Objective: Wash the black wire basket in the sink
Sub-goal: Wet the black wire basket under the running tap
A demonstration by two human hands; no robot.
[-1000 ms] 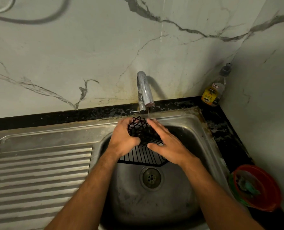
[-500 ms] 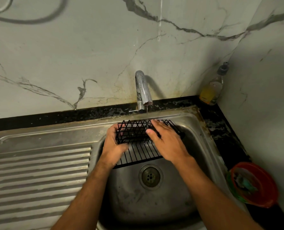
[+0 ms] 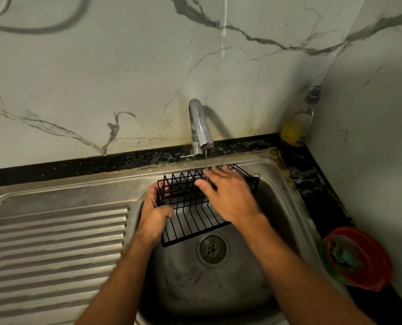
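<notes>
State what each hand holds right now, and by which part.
The left hand grips the black wire basket by its left end. The right hand lies spread over the basket's right side with fingers straight, gripping nothing.

The basket [image 3: 190,216] was matt black wire; the sink [image 3: 218,289] dull, stained steel; the tap [image 3: 198,123] shiny chrome.

Dim warm light, wide-angle bending at edges, slight motion blur.
</notes>
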